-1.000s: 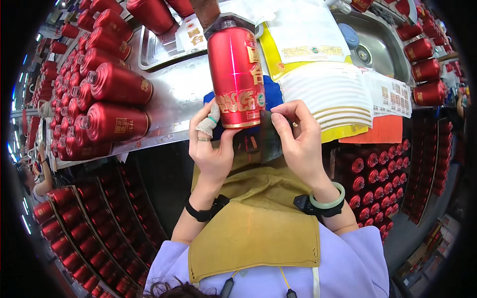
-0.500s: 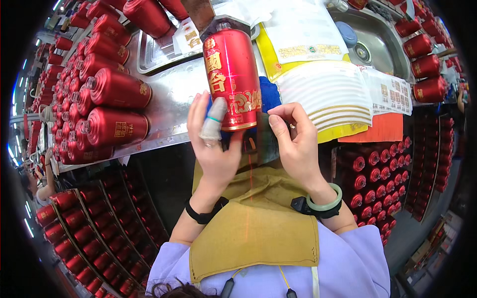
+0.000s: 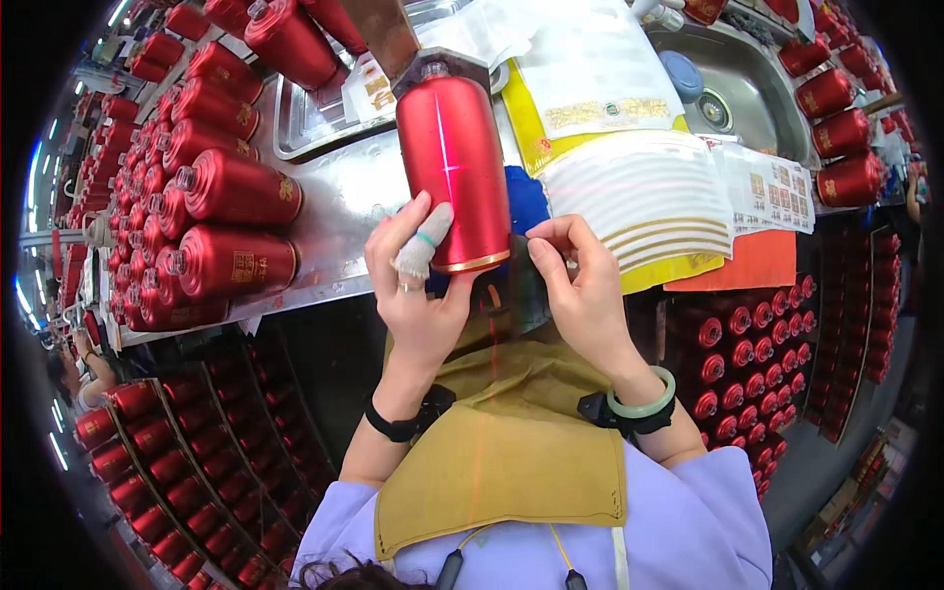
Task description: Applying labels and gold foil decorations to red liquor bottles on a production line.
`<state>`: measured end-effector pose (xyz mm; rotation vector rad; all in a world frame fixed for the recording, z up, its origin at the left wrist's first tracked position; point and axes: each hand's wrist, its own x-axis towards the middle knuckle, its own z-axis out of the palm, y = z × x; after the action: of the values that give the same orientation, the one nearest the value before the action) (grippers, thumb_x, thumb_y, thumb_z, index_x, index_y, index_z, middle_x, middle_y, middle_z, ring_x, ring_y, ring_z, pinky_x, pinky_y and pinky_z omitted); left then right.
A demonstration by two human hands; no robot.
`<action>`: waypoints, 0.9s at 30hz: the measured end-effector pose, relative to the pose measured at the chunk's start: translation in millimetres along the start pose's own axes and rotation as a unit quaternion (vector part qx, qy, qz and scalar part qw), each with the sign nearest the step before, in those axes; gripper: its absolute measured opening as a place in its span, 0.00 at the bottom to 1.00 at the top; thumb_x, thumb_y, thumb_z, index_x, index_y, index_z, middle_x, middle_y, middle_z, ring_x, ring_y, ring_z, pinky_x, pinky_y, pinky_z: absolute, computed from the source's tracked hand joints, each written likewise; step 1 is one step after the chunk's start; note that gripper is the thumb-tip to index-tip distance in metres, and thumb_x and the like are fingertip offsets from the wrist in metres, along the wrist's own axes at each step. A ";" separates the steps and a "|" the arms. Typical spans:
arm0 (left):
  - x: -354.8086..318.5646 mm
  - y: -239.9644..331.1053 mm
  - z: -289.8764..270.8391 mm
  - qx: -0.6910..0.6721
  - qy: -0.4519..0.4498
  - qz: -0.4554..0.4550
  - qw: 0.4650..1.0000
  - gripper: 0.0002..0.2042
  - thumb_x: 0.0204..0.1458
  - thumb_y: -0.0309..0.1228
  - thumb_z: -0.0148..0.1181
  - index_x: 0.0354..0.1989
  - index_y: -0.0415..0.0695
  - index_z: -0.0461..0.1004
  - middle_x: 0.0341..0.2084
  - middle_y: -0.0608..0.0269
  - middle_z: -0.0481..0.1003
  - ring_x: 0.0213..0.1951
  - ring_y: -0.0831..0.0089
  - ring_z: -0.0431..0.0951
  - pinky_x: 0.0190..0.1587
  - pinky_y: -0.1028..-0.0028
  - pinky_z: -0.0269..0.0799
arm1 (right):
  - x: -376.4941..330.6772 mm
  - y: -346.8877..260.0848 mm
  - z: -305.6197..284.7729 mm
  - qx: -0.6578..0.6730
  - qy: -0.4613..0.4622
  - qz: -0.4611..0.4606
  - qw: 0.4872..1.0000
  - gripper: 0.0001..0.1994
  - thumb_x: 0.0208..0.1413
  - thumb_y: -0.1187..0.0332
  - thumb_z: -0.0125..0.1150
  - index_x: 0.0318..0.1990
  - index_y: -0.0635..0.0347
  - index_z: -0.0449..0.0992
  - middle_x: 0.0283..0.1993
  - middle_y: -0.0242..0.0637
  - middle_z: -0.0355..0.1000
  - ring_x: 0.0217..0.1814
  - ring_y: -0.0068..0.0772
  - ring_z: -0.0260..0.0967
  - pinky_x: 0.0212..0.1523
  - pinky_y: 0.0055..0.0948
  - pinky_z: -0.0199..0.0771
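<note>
My left hand (image 3: 418,295) steadies the red bottle (image 3: 454,167) low; right fingers (image 3: 551,236) pinch its base rim. It feels heavy, glossy, slippery, probably fragile.

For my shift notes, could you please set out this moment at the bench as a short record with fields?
Setting: steel workbench with a tray
Left hand: on the left side of the red bottle, one finger wrapped in a cloth cot
Right hand: pinching at the bottle's lower right rim
Bottle: held in a clamp, plain side up, red laser cross on it
Nearby: label sheets, rows of red bottles at left
</note>
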<state>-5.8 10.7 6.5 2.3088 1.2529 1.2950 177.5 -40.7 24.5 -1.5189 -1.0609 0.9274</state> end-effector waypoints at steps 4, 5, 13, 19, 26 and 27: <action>-0.1 -0.2 0.7 -0.054 0.033 -0.038 0.997 0.29 0.43 0.21 0.74 0.58 0.36 0.75 0.57 0.49 0.75 0.59 0.53 0.76 0.67 0.57 0.66 | 3.9 -14.5 -6.6 -0.082 -0.002 0.009 0.997 0.05 0.63 0.74 0.61 0.42 0.67 0.77 0.37 0.44 0.77 0.39 0.38 0.75 0.44 0.34 0.75; -1.7 0.6 -0.3 -0.054 0.032 -0.054 0.997 0.29 0.43 0.20 0.73 0.58 0.36 0.75 0.57 0.47 0.75 0.59 0.53 0.76 0.67 0.59 0.66 | 4.7 -18.4 -6.1 -0.018 0.003 0.013 1.000 0.05 0.62 0.74 0.62 0.42 0.67 0.76 0.38 0.45 0.77 0.40 0.40 0.76 0.44 0.34 0.75; -0.7 4.0 -5.7 -0.042 -0.018 -0.095 0.994 0.39 0.40 0.27 0.80 0.64 0.37 0.70 0.63 0.50 0.68 0.65 0.55 0.69 0.68 0.61 0.62 | 38.7 0.0 -71.5 -0.205 -0.008 -0.157 0.966 0.06 0.62 0.77 0.58 0.43 0.62 0.81 0.39 0.44 0.76 0.42 0.38 0.75 0.46 0.33 0.73; 4.5 6.3 -4.4 -0.046 -0.027 -0.071 0.996 0.43 0.37 0.27 0.82 0.67 0.40 0.68 0.65 0.51 0.66 0.66 0.56 0.67 0.69 0.61 0.60 | 101.8 21.6 -249.9 -0.274 0.085 0.034 0.957 0.14 0.58 0.62 0.66 0.45 0.63 0.80 0.45 0.49 0.79 0.49 0.42 0.77 0.52 0.36 0.73; 9.4 0.9 -2.2 -0.047 -0.008 -0.072 0.996 0.37 0.40 0.25 0.78 0.64 0.39 0.71 0.64 0.51 0.68 0.66 0.54 0.69 0.68 0.59 0.62 | 137.8 48.3 -340.6 -0.573 0.031 0.052 0.817 0.34 0.39 0.58 0.82 0.58 0.55 0.78 0.41 0.48 0.76 0.52 0.51 0.75 0.56 0.41 0.75; 9.6 1.0 -2.5 -0.046 -0.012 -0.072 0.996 0.37 0.40 0.25 0.78 0.64 0.39 0.71 0.63 0.51 0.68 0.65 0.54 0.69 0.68 0.60 0.62 | 147.6 57.0 -342.8 -0.567 0.021 0.052 0.822 0.32 0.40 0.58 0.81 0.56 0.56 0.80 0.43 0.49 0.77 0.51 0.48 0.76 0.54 0.40 0.75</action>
<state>-4.7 16.8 14.3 2.1230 1.2971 1.2450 553.8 -10.0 26.1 -2.5528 -1.6350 0.2440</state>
